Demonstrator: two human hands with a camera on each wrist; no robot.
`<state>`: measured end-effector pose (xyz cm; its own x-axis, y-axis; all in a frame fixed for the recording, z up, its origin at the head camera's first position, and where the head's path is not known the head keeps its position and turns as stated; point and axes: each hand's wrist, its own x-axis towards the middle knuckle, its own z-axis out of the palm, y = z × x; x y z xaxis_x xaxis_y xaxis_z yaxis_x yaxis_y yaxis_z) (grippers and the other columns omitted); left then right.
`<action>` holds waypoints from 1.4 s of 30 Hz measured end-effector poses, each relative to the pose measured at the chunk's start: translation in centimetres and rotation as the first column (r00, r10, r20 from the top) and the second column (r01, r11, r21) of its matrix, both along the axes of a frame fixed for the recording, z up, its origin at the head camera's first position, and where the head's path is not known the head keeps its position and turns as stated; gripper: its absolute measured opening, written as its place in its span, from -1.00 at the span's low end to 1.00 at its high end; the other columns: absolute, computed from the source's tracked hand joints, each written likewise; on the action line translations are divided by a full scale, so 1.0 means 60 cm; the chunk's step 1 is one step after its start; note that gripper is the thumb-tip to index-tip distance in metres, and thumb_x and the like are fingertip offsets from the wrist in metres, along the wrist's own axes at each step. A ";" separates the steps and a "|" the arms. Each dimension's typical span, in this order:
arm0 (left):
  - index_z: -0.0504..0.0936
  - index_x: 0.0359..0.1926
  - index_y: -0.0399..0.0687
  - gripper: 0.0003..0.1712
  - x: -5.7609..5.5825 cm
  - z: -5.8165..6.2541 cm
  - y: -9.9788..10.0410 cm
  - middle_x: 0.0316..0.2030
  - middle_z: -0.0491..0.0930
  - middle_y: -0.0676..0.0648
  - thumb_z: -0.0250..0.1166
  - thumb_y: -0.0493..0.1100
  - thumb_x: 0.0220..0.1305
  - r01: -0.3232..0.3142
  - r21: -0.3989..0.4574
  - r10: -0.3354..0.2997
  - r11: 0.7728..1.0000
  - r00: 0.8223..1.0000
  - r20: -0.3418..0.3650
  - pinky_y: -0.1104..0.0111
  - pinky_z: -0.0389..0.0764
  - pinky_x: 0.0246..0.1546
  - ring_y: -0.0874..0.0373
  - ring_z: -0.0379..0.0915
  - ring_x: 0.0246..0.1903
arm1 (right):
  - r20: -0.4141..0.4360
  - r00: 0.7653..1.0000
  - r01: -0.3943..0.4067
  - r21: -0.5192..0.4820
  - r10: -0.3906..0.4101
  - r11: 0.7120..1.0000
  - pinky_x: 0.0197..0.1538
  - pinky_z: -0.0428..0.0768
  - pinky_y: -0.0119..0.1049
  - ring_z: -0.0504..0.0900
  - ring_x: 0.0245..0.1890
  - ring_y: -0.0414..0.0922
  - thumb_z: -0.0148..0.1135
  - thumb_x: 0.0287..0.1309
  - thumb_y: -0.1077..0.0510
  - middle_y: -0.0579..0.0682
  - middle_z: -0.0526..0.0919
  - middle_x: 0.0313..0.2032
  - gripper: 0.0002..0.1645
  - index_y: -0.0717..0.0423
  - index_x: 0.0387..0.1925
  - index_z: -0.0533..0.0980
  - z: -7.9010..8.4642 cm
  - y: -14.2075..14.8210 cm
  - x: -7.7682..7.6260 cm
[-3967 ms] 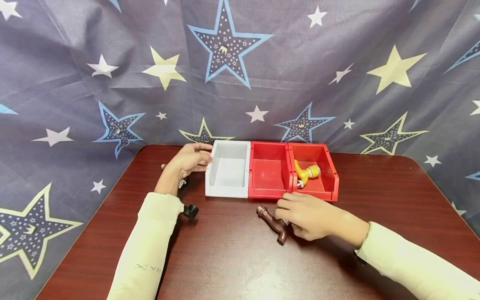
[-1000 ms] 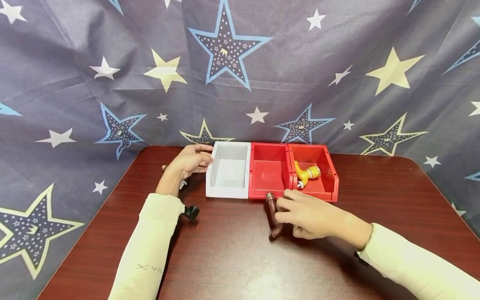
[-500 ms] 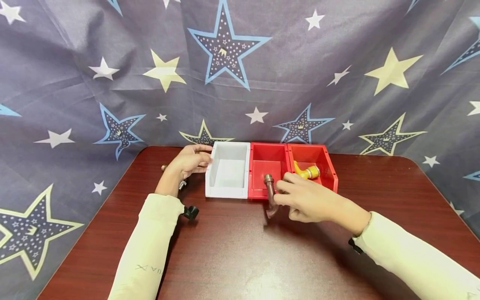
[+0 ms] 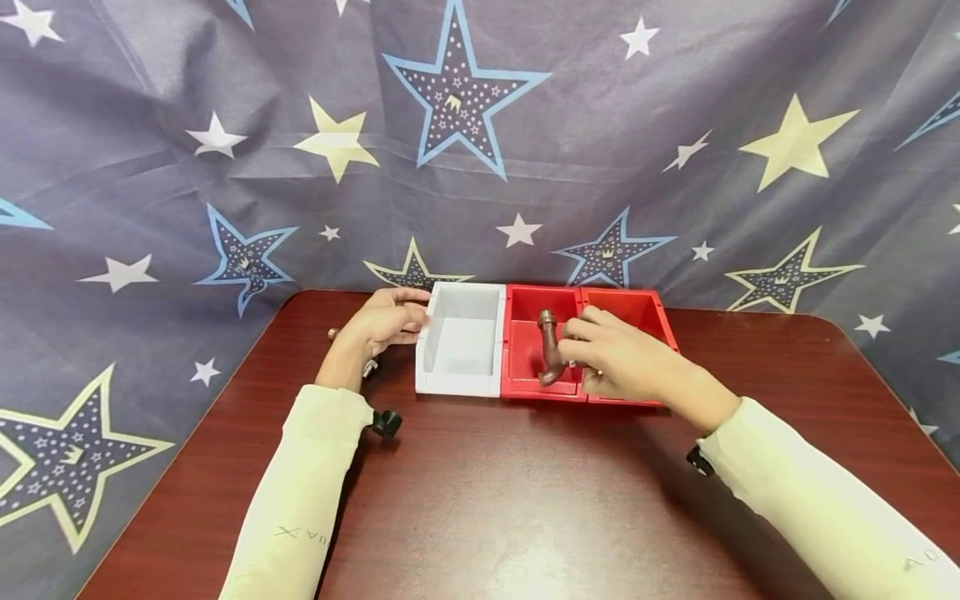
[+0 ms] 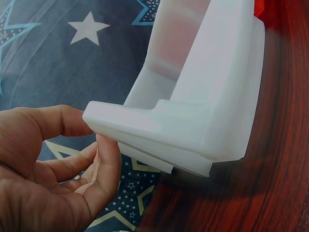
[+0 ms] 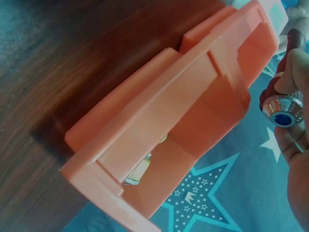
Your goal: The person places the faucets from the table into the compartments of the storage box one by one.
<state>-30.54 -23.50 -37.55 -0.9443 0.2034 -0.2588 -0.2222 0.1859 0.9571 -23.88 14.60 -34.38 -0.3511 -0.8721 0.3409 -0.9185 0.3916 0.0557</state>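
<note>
My right hand [image 4: 622,354] holds a brown tap [image 4: 551,354] by its silver-coloured handle, over the middle red bin [image 4: 517,385]. In the right wrist view the handle's round end [image 6: 284,119] sits between thumb and fingers. At the left, my left hand [image 4: 386,323] pinches the edge of the white bin [image 5: 145,123] between thumb and forefinger. A yellow tap [image 6: 139,172] lies in the right-hand red bin [image 6: 159,108]; in the head view my right hand hides it.
The three bins stand side by side at the back of the brown table [image 4: 480,500]. Partly hidden behind my left wrist are a copper-coloured end [image 4: 333,333] and a silver-coloured piece [image 4: 370,367]. A star-patterned cloth [image 4: 480,208] hangs behind the table.
My right hand has lifted the brown tap off the table, turned it more upright and moved it back over the middle red bin. The left hand stays at the white bin.
</note>
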 end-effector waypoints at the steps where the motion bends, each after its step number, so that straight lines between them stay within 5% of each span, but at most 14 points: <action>1: 0.27 0.46 -0.27 -0.33 -0.001 0.000 0.000 0.19 0.50 -0.37 0.19 -0.38 0.36 0.001 0.001 -0.001 1.000 1.000 0.001 0.30 0.67 -0.19 0.15 0.63 -0.25 | 0.012 1.000 0.005 0.000 -0.005 1.000 0.02 0.36 -0.13 0.37 -0.18 -0.07 0.34 -0.18 0.35 -0.13 0.55 -0.23 -0.63 -0.04 -0.26 0.54 0.000 0.000 -0.003; 18: 0.31 0.44 -0.24 -0.34 -0.004 -0.004 0.000 0.18 0.51 -0.35 0.22 -0.38 0.34 -0.007 0.001 0.007 1.000 1.000 0.004 0.25 0.66 -0.13 0.17 0.62 -0.27 | 0.048 0.999 0.021 0.002 -0.021 1.000 -0.08 0.31 -0.22 0.33 -0.30 -0.11 0.33 -0.17 0.39 -0.13 0.43 -0.43 -0.69 0.04 -0.37 0.45 -0.002 -0.021 -0.046; 42: 0.32 0.42 -0.26 -0.36 0.001 -0.003 -0.001 0.01 0.56 -0.27 0.21 -0.38 0.33 -0.018 0.006 0.018 1.000 1.000 -0.012 0.34 0.67 -0.26 0.20 0.59 -0.36 | 0.126 0.988 0.067 0.167 -0.088 0.984 -0.05 0.32 -0.19 0.36 -0.25 -0.06 0.48 -0.09 0.35 -0.13 0.54 -0.31 -0.62 -0.01 -0.30 0.49 -0.022 -0.073 -0.067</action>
